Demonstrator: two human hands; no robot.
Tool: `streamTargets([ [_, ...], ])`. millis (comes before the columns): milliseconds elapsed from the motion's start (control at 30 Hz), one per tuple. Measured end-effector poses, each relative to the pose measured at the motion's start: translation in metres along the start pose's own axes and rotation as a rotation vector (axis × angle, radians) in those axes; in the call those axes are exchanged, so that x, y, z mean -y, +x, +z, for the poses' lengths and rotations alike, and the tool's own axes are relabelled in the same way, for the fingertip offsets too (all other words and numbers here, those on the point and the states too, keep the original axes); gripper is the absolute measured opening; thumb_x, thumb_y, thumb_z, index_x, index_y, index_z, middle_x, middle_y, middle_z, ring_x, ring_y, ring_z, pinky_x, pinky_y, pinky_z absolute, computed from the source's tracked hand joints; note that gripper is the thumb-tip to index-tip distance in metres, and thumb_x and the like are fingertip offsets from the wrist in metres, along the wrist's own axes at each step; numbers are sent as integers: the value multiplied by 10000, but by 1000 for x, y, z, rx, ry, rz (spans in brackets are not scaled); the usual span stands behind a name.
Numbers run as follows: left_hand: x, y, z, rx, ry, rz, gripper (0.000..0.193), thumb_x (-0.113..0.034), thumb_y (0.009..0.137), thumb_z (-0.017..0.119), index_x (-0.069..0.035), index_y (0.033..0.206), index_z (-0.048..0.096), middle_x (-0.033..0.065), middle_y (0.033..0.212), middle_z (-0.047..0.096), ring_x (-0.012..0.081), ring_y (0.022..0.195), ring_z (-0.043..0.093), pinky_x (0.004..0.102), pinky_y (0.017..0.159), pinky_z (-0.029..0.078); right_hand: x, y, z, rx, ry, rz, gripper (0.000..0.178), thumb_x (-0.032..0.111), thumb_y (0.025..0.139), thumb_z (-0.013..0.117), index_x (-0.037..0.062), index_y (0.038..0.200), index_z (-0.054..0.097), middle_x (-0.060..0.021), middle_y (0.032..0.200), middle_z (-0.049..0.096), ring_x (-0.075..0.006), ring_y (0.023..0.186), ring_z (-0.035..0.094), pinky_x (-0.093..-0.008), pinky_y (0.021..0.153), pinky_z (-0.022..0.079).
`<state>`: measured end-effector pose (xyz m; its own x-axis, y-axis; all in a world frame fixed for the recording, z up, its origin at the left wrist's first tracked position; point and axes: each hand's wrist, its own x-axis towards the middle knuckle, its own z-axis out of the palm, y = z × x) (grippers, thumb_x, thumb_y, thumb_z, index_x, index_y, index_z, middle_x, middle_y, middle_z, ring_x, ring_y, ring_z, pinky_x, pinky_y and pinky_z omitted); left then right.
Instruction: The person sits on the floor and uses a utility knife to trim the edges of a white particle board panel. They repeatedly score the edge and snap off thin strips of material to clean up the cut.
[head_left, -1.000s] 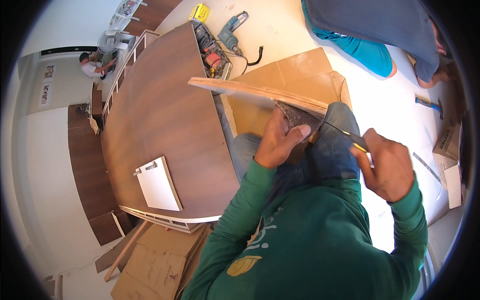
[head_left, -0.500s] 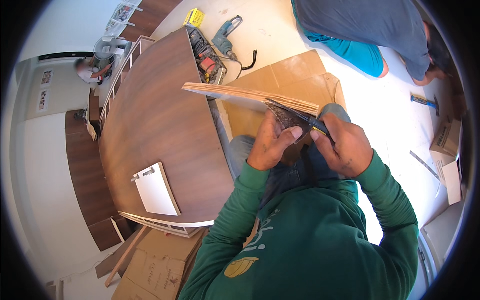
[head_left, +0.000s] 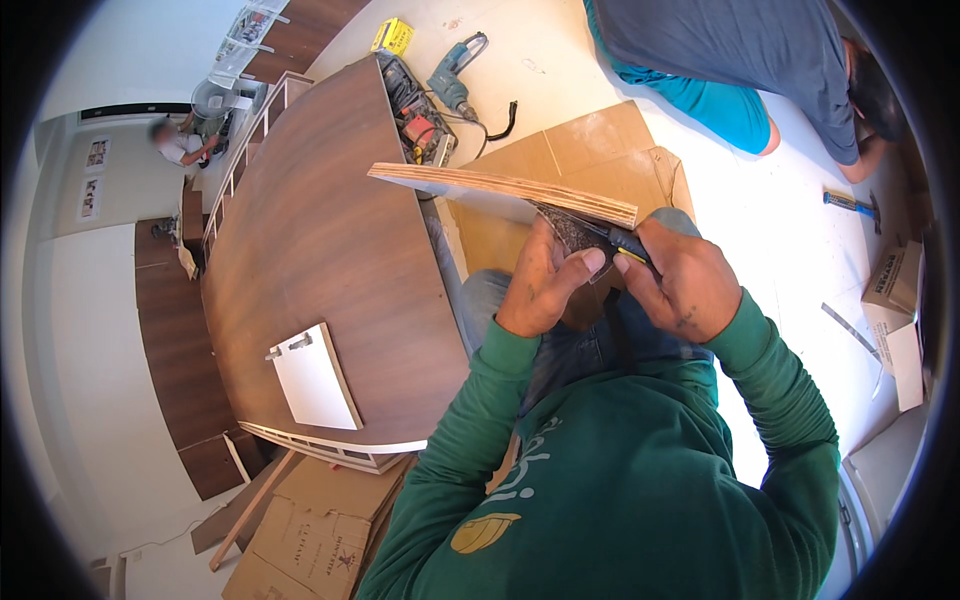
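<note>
A plywood board (head_left: 505,192) is held edge-up just above both hands; the left hand (head_left: 545,280) is curled against its underside, fingers pressed on a dark sheet (head_left: 570,232); the right hand (head_left: 680,280) is closed around a black-handled tool (head_left: 625,240), wrist bent inward, knuckles nearly touching the left.

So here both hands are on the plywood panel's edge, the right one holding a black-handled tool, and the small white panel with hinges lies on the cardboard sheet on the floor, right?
Not quite: in the head view the small white panel lies on the brown wooden tabletop, not on the cardboard sheet. The rest holds: left hand and right hand, holding the black-handled tool, are at the plywood panel.
</note>
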<state>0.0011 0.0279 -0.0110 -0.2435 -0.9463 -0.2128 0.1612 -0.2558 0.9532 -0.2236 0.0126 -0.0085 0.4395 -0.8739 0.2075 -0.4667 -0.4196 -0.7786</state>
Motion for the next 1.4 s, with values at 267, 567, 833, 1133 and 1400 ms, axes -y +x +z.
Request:
streamTargets([
  [267,-1,0,1,5,-25,-21,815,-217,987,719,57,1617,280,178,1563,466,251,1476,439,418,1253,346,0,0,2,5,7,25,272,243,1007,714,-20,1016,641,-229,666,618,-455,636,636,-527,596,488],
  [567,0,0,0,12,-51,-21,821,-216,989,716,51,1624,270,174,1565,461,247,1472,443,414,1235,375,-1,2,-1,12,-54,-16,273,251,1008,715,-9,1009,629,-220,645,612,-448,611,610,-532,588,459],
  [833,-1,1,1,13,-34,-19,793,-218,996,711,48,1613,289,170,1533,492,241,1429,489,402,1197,423,-4,0,5,-24,11,12,280,260,1003,726,11,955,607,-213,639,610,-447,604,592,-524,591,446],
  [1133,-3,3,2,4,-44,-18,779,-225,1003,714,40,1606,299,160,1520,505,224,1399,511,388,1153,463,-3,4,1,-17,-45,-17,267,241,997,730,8,983,602,-209,646,616,-452,596,577,-530,588,429],
  [1400,1,1,0,4,-43,-20,802,-204,1005,708,40,1632,272,162,1548,495,236,1434,497,401,1206,423,6,8,-13,104,-126,61,266,240,1006,723,4,995,601,-220,689,643,-471,653,628,-543,626,495],
])
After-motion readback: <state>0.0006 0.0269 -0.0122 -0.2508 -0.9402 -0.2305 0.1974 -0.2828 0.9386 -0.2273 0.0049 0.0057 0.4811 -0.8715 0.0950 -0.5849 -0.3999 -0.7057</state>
